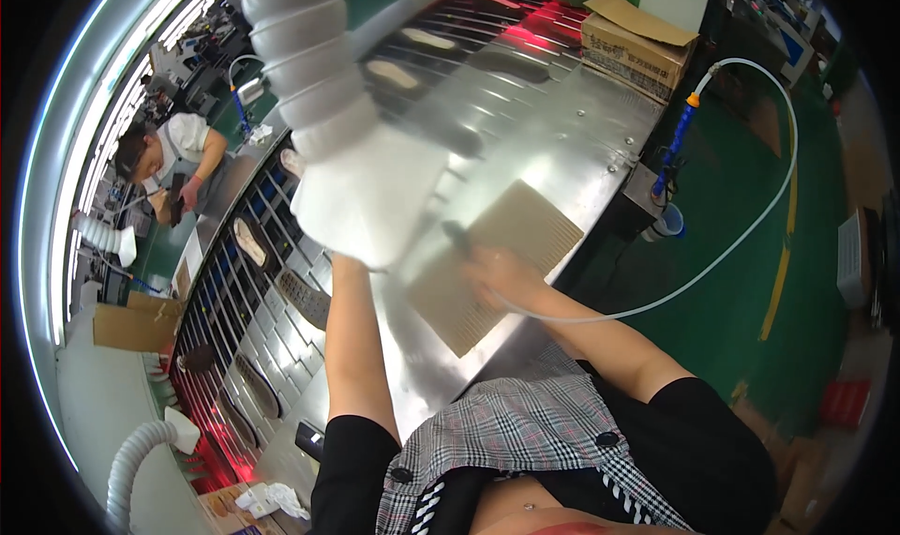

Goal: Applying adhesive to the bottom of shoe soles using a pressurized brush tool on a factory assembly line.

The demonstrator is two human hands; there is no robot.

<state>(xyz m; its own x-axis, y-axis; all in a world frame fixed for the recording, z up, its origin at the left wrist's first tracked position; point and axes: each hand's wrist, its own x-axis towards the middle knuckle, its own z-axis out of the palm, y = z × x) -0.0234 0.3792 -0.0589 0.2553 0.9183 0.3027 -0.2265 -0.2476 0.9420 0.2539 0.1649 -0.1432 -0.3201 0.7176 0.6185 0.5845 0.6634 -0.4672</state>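
My left forearm [356, 347] reaches up to a white extraction hood [370, 193]. The left hand is hidden behind that hood, so its fingers do not show. Over a beige cardboard sheet [539, 226] my right hand [497, 274] is closed around a dark-tipped tool [457, 233], blurred by motion. A thin translucent tube [647, 308] runs to this hand from the right. The cardboard lies slantwise on a shiny metal table [572, 132]. Left of my left forearm, a dark shoe sole [304, 298] rests on a conveyor [281, 324].
More soles, including a pale-topped one [249, 241], ride the conveyor. A ribbed white duct [295, 47] feeds the hood from above. At the far right stands a cardboard box [637, 47], near a blue hose [673, 146]. Another person [178, 160] works across the line.
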